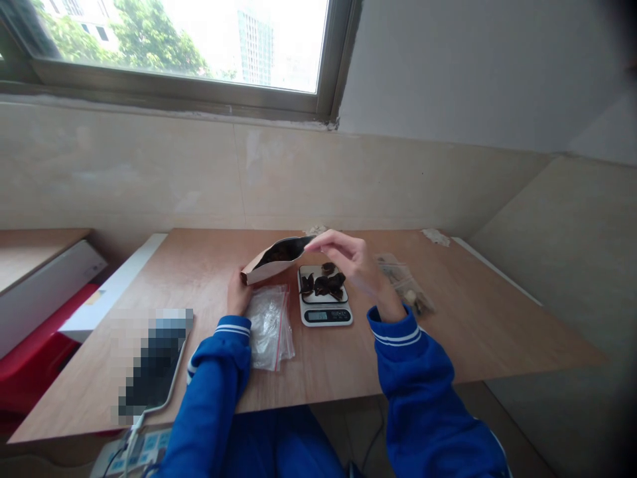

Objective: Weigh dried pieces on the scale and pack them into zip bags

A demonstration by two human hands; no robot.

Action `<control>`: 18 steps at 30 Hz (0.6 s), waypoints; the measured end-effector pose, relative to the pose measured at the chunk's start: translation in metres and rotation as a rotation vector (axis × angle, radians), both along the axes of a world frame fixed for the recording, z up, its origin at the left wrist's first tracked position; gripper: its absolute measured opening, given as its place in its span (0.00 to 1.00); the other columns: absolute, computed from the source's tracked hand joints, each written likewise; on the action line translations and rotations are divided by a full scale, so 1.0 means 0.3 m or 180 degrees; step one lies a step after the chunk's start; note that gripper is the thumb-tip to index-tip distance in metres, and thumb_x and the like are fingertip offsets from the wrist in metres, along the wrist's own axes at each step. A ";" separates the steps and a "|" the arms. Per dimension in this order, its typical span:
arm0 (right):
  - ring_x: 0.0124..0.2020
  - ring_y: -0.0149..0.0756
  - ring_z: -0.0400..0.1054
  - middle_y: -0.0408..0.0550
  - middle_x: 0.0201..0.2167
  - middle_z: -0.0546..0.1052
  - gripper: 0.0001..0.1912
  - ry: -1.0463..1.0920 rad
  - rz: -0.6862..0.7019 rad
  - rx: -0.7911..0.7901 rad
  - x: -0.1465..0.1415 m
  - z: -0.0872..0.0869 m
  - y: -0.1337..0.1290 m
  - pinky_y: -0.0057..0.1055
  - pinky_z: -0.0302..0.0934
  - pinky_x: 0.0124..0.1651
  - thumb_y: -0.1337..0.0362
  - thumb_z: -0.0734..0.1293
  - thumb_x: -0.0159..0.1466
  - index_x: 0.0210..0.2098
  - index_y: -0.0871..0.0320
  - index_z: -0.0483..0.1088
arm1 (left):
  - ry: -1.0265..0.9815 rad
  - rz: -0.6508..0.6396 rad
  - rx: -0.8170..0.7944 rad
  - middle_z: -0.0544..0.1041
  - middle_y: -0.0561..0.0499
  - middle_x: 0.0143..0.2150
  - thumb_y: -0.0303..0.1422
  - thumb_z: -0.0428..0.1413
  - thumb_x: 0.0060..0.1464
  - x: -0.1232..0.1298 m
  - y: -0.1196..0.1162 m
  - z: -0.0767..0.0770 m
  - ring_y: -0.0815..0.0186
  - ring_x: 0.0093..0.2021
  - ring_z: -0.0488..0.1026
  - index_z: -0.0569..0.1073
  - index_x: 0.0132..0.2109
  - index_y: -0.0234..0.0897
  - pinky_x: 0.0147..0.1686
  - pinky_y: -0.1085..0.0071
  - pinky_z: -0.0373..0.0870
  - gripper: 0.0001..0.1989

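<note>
My left hand (239, 292) is closed on the lower left end of a paper pouch (273, 269), which lies tilted with its mouth open and dark contents inside. At the pouch's right corner, my right hand (343, 253) has its fingers pinched together on the edge of the mouth. Below my right hand stands a small white digital scale (326, 305) with a lit display. Several dark, curled dried pieces (328, 284) lie on its plate. Clear zip bags with red seals (269, 325) are stacked to the left of the scale, just below the pouch.
A filled clear bag (408, 289) lies right of the scale. A phone-like device (159, 362) with a white cable rests at the table's left. Under the front left edge is a power strip (144, 451). The wall and window stand behind the wooden table (472, 325).
</note>
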State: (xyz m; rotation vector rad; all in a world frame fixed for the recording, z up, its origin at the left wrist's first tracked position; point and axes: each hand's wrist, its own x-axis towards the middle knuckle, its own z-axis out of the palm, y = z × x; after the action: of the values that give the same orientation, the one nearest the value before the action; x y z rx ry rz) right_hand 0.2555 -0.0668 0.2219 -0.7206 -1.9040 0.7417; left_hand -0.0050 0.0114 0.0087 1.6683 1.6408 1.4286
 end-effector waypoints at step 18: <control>0.38 0.34 0.70 0.46 0.36 0.77 0.13 -0.0019 -0.1341 0.0103 0.113 -0.157 -0.027 0.32 0.63 0.45 0.68 0.58 0.65 0.36 0.57 0.75 | 0.0052 0.0182 -0.0203 0.75 0.42 0.43 0.34 0.55 0.48 -0.012 0.025 -0.032 0.56 0.43 0.73 0.69 0.46 0.33 0.45 0.61 0.69 0.17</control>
State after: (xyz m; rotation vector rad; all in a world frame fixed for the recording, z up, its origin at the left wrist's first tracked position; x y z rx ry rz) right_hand 0.2894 -0.0748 0.1747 -1.0605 -1.6850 0.4417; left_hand -0.0085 0.0189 -0.0008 1.6144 1.7374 1.3776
